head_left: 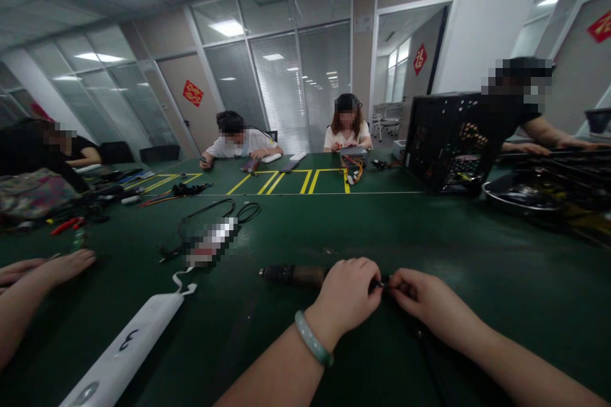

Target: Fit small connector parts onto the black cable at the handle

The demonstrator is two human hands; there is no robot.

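**At the green bench mat (477,248), I pinch one small black connector (380,282)**

Over the mat, my left hand (344,299), with a jade bangle (312,337), and my right hand (429,305) are almost touching. Fingers of both hands are closed narrow and hold the connector between them. From under my right hand runs a black cable (424,343). Behind my left hand lies a dark cylindrical handle (296,275). Farther left are a white power strip (126,346) and a co-worker's hand (57,267).

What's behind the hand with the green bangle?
A dark cylindrical tool handle sticks out behind the left hand, on the green mat; the hand hides its other end.
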